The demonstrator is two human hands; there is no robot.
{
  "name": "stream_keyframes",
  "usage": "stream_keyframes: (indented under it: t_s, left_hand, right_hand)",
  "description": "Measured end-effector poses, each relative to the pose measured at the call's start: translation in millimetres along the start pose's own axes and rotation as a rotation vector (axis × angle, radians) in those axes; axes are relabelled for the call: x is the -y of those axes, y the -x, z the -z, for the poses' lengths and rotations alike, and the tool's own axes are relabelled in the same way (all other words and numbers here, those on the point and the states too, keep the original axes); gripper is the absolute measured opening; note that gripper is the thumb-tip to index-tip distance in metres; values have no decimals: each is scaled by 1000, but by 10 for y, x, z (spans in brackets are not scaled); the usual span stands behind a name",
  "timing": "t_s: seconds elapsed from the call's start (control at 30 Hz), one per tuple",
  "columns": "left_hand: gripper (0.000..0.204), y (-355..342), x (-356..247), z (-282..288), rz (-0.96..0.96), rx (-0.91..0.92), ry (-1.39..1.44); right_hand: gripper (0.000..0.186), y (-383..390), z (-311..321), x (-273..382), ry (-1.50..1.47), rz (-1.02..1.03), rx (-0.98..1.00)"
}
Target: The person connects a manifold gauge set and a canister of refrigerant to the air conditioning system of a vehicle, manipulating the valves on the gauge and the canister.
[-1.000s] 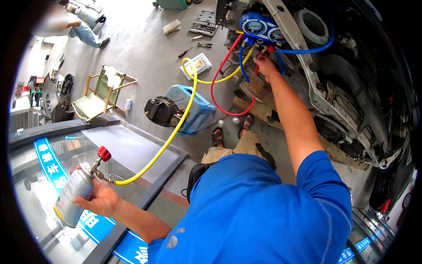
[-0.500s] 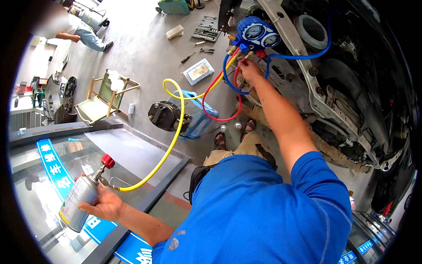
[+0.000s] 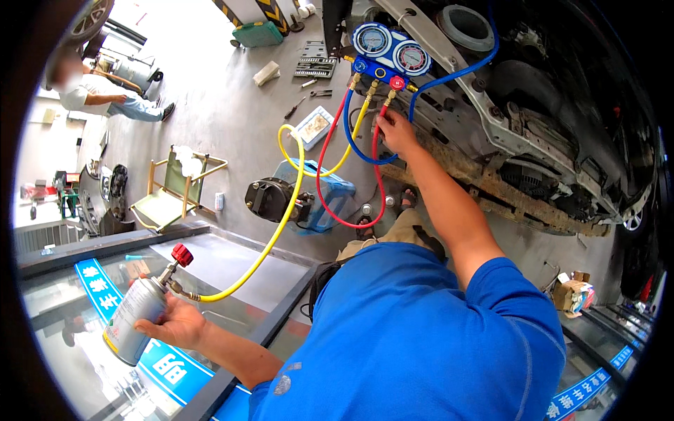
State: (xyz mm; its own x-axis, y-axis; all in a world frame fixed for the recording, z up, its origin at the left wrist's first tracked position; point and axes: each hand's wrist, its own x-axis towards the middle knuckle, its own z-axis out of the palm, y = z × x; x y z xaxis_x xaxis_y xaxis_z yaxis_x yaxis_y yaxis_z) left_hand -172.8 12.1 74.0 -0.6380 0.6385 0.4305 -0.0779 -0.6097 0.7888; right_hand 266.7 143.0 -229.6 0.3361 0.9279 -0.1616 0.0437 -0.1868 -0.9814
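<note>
My left hand [image 3: 181, 324] is wrapped round a silver refrigerant can [image 3: 133, 321], held tilted. A can tap with a red knob [image 3: 182, 255] sits on its top, and a yellow hose [image 3: 272, 242] runs from the tap to a blue manifold gauge set [image 3: 381, 73]. The gauge set's two dials face me at the front of the car. Just below it, my right hand [image 3: 397, 135] pinches the red hose [image 3: 382, 189] near its brass fitting. That hose hangs in a loop, and a blue hose [image 3: 463, 78] leads off into the engine bay.
The opened car front [image 3: 491, 126] fills the right. A black pump [image 3: 270, 200] rests by a blue plastic stool [image 3: 335, 200]. Beyond are a folding chair [image 3: 168, 196], a parts box [image 3: 314, 128] and a socket set [image 3: 314, 67]. A glass-panelled frame [image 3: 210, 242] lies left. Another person [image 3: 105, 98] stands far left.
The gauge set has turned so its dials face me more fully, and my right hand stays on the red hose below it. My left hand keeps the can. The whole view has shifted slightly.
</note>
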Motion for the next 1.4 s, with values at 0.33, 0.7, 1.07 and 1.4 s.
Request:
stream_keyframes:
  t_s: [0.33, 0.7, 1.07, 1.4]
  left_hand:
    - [90, -83, 80, 111, 32, -7, 65]
    - [85, -134, -17, -43, -122, -27, -7]
    - [75, -8, 17, -165, -75, 62, -9]
    - [75, -174, -44, 6, -178, 111, -64]
  right_hand:
    - [27, 98, 360, 41, 9, -210, -74]
    - [36, 172, 514, 288, 527, -200, -117]
    - [34, 111, 805, 124, 389, -181, -88]
    - [37, 350, 713, -15, 404, -87, -219]
